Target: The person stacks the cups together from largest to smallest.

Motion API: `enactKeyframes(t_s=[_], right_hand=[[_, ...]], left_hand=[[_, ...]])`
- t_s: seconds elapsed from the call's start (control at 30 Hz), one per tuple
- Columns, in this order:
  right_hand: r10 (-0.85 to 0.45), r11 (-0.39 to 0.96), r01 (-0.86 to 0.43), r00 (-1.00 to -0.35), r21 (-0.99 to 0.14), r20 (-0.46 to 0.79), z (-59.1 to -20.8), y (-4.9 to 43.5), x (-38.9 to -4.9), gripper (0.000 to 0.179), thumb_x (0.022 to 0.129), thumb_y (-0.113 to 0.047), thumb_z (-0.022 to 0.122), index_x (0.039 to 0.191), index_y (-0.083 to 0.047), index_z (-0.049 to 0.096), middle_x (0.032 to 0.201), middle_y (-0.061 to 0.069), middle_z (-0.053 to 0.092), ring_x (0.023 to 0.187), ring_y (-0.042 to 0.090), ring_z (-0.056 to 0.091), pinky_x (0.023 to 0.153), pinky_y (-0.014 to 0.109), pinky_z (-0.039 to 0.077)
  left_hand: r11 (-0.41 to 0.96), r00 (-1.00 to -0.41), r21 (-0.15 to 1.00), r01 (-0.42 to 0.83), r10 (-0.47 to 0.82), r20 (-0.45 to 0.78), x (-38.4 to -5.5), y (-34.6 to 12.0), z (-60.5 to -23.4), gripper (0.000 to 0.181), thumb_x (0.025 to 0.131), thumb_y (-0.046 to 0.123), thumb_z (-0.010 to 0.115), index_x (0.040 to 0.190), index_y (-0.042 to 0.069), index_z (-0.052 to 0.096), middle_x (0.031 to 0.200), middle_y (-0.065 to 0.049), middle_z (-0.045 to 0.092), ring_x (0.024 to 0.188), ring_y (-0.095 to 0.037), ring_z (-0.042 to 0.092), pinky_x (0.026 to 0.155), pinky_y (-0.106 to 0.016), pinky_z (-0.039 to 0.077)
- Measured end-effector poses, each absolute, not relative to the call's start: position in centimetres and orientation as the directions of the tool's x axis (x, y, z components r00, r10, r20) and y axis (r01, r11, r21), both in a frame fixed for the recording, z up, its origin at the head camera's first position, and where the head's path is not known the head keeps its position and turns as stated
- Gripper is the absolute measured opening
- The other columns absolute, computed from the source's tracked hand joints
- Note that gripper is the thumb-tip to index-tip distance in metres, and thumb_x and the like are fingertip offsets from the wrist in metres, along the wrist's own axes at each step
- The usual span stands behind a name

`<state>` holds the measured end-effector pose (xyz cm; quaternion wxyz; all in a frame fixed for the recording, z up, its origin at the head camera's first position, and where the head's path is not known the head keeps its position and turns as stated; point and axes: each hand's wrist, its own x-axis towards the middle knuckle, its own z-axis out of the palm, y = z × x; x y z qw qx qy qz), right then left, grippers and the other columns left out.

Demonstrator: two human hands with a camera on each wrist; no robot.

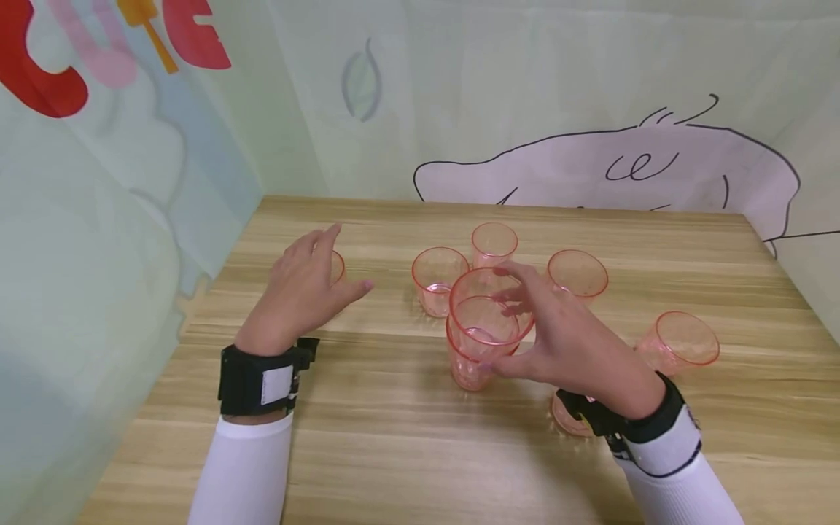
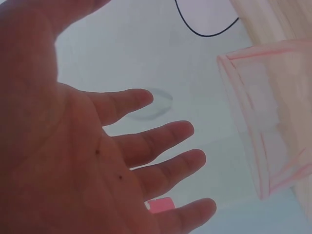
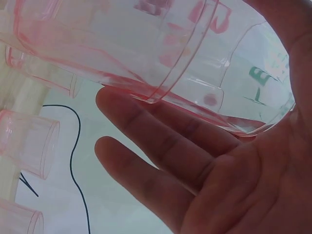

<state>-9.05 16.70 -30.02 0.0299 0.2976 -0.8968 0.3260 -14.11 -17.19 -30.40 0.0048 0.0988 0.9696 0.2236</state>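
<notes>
My right hand [image 1: 567,332] grips a clear pink plastic cup [image 1: 469,299] around its side, thumb at the near side and fingers at the far side. That cup sits inside a second pink cup [image 1: 467,375], and the two rims show one above the other. In the right wrist view the upper cup [image 3: 234,73] lies against the fingers, with two fingers extended beside the lower cup [image 3: 107,34]. My left hand [image 1: 298,288] is held over the left of the table, fingers spread and holding nothing. A pink cup [image 1: 337,268] stands partly hidden behind it.
Single pink cups stand around the stack: one at its left [image 1: 438,281], one behind it [image 1: 494,244], a cup [image 1: 577,273] at back right, and a tilted-looking cup [image 1: 685,339] farther right. Another cup [image 1: 569,417] is partly under my right wrist. Printed cloth [image 1: 525,87] borders the wooden table [image 1: 394,452].
</notes>
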Motion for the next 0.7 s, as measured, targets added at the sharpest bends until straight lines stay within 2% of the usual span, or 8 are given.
enactKeyframes(t_s=[0.1,0.47,0.7], right_hand=[[-0.516,0.606,-0.553,-0.82,-0.572,0.247,-30.0,16.7,-9.1,0.101,0.067,-0.032,0.093,0.149,-0.019,0.035,0.137,0.0,0.056,0.107,0.014,0.068,0.099,0.048,0.046],[-0.516,0.595,-0.547,-0.822,-0.589,0.242,-30.1,16.6,-9.0,0.102,0.067,-0.03,0.093,0.149,-0.019,0.034,0.14,0.0,0.053,0.107,0.015,0.068,0.094,0.044,0.052],[-0.513,0.594,-0.551,-0.821,-0.586,0.251,-30.1,16.6,-9.0,0.102,0.067,-0.03,0.093,0.15,-0.019,0.034,0.138,0.002,0.055,0.106,0.015,0.068,0.098,0.046,0.048]], left_hand=[[0.881,-0.981,0.436,0.182,0.192,0.021,-14.3,-17.3,-30.6,0.095,0.092,0.05,0.066,0.159,0.002,0.019,0.155,-0.032,0.026,0.143,-0.052,0.023,0.11,-0.068,0.02],[0.889,-0.984,0.432,0.153,0.177,-0.016,-14.6,-17.8,-31.0,0.095,0.093,0.05,0.064,0.159,0.0,0.017,0.157,-0.033,0.02,0.145,-0.052,0.017,0.112,-0.066,0.017],[0.871,-0.988,0.474,0.128,0.154,-0.016,-15.3,-18.2,-31.8,0.093,0.094,0.045,0.065,0.158,-0.002,0.017,0.157,-0.033,0.019,0.145,-0.051,0.017,0.114,-0.062,0.02]])
